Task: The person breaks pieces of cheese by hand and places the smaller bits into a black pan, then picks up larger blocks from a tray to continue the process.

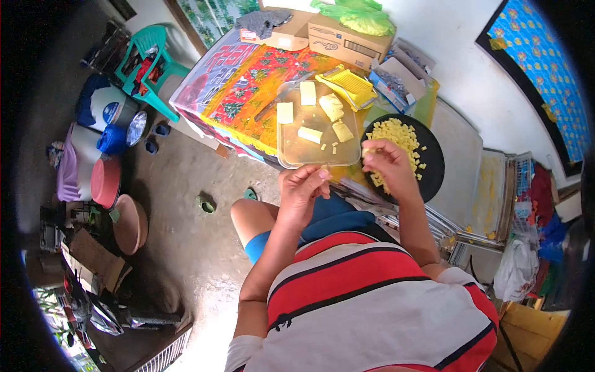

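Observation:
My left hand [302,189] is at the near edge of a clear plastic tray [297,155], its thumb and fingertips pressed together; anything between them is too small to name. Over the left rim of a round black pan [434,167], my right hand [390,164] pinches a small yellow piece [369,152]. Many small yellow cubes [396,133] lie in the pan. Pale yellow blocks [308,93] and a few tiny cubes rest in the tray. A yellow slicer [348,85] leans at the tray's far right corner, and a knife [273,106] lies by its left side.
Cardboard boxes [338,46] stand at the table's back, one topped with a green plastic bag [359,13]. An open box [396,74] is beside the slicer. To the left are a green chair [149,62] and basins [130,224]. Metal trays [458,155] stand right of the pan.

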Demonstrator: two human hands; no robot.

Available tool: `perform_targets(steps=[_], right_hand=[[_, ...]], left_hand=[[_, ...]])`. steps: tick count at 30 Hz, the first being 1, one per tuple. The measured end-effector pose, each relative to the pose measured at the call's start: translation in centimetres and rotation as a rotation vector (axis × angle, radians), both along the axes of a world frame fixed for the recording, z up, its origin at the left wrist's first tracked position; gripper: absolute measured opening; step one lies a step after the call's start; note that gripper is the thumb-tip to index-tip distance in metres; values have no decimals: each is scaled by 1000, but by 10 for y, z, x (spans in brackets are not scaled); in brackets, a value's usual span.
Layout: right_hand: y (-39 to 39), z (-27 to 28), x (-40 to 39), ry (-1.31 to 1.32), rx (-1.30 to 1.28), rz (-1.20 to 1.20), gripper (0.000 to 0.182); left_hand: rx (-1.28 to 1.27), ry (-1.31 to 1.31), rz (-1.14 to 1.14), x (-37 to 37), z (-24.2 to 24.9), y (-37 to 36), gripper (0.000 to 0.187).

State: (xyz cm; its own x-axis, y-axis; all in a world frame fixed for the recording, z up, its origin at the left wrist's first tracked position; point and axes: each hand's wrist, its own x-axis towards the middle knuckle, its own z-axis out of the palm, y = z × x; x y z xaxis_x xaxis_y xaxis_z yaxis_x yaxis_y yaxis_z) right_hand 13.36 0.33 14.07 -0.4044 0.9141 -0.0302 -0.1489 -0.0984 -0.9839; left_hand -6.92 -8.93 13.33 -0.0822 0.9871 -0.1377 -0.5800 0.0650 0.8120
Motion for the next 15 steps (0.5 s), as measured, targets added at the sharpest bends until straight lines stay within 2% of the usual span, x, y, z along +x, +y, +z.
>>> perform_targets(steps=[2, 6, 9, 10, 13, 15], right_hand=[[19, -8, 30, -166, 82, -156, 25], [57, -64, 98, -571, 252, -443, 28], [66, -87, 124, -858, 239, -431, 26], [68, -94, 126, -812, 223, -458, 23], [66, -94, 123, -723, 79, -476, 28], [66, -94, 117, -786, 226, -486, 28]], left_hand=[[0, -55, -9, -2, -4, 0, 13], [-35, -125, -27, 2, -5, 3, 12], [-59, -136, -53, 7, -11, 6, 18], [-74, -146, -61, 8, -12, 7, 20], [-93, -172, -105, 10, -13, 9, 26], [-115, -197, -128, 9, -14, 8, 28]])
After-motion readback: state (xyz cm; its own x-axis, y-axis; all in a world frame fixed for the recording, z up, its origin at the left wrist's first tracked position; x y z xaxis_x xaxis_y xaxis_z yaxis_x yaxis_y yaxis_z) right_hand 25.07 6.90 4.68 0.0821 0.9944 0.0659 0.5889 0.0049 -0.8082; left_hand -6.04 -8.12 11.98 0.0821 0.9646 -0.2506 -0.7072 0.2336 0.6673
